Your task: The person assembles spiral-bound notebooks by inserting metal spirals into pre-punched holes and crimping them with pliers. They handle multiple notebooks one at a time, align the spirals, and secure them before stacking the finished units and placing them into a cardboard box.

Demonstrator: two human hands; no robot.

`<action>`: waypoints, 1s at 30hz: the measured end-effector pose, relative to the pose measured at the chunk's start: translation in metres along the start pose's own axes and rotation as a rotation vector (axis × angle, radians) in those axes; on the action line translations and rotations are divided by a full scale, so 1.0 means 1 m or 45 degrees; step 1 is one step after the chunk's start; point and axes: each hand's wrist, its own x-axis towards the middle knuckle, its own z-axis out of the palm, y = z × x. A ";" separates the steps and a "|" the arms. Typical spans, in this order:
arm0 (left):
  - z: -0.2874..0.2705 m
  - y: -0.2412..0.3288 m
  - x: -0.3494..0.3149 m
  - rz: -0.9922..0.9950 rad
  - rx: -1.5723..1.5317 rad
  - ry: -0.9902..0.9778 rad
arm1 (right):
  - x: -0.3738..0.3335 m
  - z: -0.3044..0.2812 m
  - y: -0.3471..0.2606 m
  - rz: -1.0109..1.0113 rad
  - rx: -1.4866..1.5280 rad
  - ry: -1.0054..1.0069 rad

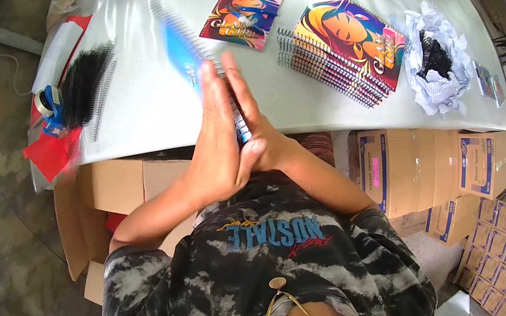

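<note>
Round pendant [277, 282] and neck chain are hanging over a black-and-grey mottled shirt [260, 248] at the bottom centre of the frame. Above them, the left hand [214, 139] and right hand [258, 121] are pressing palm to palm at mid-frame, fingers straight and pointing up, holding a coil-bound notebook [182, 52] edge-on between them. Its blue cover is showing left of the fingertips, blurred, with the coil slanting toward the upper left; whether it is touching the white table [151, 111] cannot be told.

Just beyond the fingers, a notebook with a colourful illustrated cover [240, 17] is lying at upper centre. Right of it, a stack of coil-bound notebooks [350, 42] is bearing similar artwork, and crumpled white paper [426, 93] is cradling a black tangle [435, 55] near the table's right end. At upper left, black coils [84, 85] are lying in a heap, beside a tape roll [47, 101] and a red sheet [48, 156]. Cardboard boxes [399, 172] are standing below the table's edge, lower right.
</note>
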 end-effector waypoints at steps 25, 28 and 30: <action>-0.040 -0.040 0.048 -0.758 -1.014 -0.251 | 0.017 -0.027 -0.042 0.691 -0.290 0.329; -0.046 -0.017 0.061 -0.223 -0.321 -0.380 | 0.020 -0.055 -0.073 0.613 -0.278 0.464; -0.046 -0.015 0.069 -0.141 -0.249 -0.342 | 0.019 -0.086 -0.086 0.151 -0.498 0.646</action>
